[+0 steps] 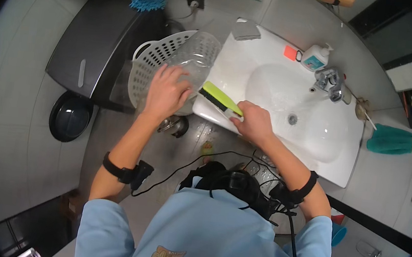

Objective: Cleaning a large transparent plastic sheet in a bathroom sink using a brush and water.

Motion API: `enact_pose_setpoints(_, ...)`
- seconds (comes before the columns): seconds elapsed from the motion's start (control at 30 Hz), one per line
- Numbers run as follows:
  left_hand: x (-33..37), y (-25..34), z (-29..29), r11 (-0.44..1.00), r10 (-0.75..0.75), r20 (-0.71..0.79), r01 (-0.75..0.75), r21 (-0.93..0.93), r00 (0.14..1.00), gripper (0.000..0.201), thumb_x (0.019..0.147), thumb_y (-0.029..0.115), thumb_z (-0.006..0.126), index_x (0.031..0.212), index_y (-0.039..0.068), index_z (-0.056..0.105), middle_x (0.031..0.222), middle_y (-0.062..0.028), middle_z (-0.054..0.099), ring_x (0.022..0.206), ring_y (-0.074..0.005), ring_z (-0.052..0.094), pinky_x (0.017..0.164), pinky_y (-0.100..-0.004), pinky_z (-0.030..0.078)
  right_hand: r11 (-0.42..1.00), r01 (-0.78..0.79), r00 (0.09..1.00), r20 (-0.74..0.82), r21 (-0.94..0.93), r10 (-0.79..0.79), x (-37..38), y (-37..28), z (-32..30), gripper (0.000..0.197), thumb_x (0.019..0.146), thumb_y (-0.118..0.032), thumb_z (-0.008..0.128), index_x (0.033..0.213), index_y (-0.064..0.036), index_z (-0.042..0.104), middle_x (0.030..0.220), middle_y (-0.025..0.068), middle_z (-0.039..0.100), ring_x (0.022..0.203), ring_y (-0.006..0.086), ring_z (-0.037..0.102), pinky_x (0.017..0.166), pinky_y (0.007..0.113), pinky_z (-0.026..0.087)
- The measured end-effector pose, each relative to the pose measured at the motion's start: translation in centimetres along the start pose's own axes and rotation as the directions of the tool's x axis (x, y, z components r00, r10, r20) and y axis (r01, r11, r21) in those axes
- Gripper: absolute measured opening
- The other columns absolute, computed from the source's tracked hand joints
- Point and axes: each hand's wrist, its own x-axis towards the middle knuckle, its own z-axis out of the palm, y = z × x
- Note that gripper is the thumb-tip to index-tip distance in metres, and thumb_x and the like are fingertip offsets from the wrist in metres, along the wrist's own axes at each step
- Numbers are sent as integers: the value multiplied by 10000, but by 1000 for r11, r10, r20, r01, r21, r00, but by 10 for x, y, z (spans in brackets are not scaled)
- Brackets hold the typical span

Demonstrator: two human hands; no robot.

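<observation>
My right hand [255, 123] is closed around the handle of a bright green scrubbing brush [222, 97] with black bristles. It is over the near left edge of the white washbasin [230, 54], and the bristles face down toward my left hand. My left hand [167, 93] grips a see-through plastic container [201, 51], fingers bent over it and thumb toward the brush. The container's outline is faint, and part of it is hidden under the hand. Behind and below it stands a white laundry basket [144, 67] with holes in its wall.
Water runs from the tap [329, 81] into the basin. A pump bottle [316, 57], an orange-red square [290, 52] and a grey cloth [246, 30] are on the rim. To the left are a dark cabinet-like unit [85, 42] and a black basin [70, 117]. A black cable [180, 169] hangs between my arms.
</observation>
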Motion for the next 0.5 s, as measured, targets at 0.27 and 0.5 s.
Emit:
enact_pose_setpoints(0.27,-111,62,60,534,-748,13,613,-582,663,305,758,136,734,1001,27,585,968,-111,567,896,-262,546,806,-330,437,987,-150,988,-56,-63,147,-8,20,-30,168,763,-171,685,801,-42,585,816,145,598,775,374,587,676,454,451)
enact_pose_setpoints(0.5,-86,82,114,-819,-533,774,22,-574,343,418,919,387,579,1174,56,580,1165,-109,603,1048,-202,575,805,-294,458,996,-38,996,-86,-86,30,-16,5,-44,178,776,-182,681,796,-43,572,800,119,589,742,355,587,630,440,452)
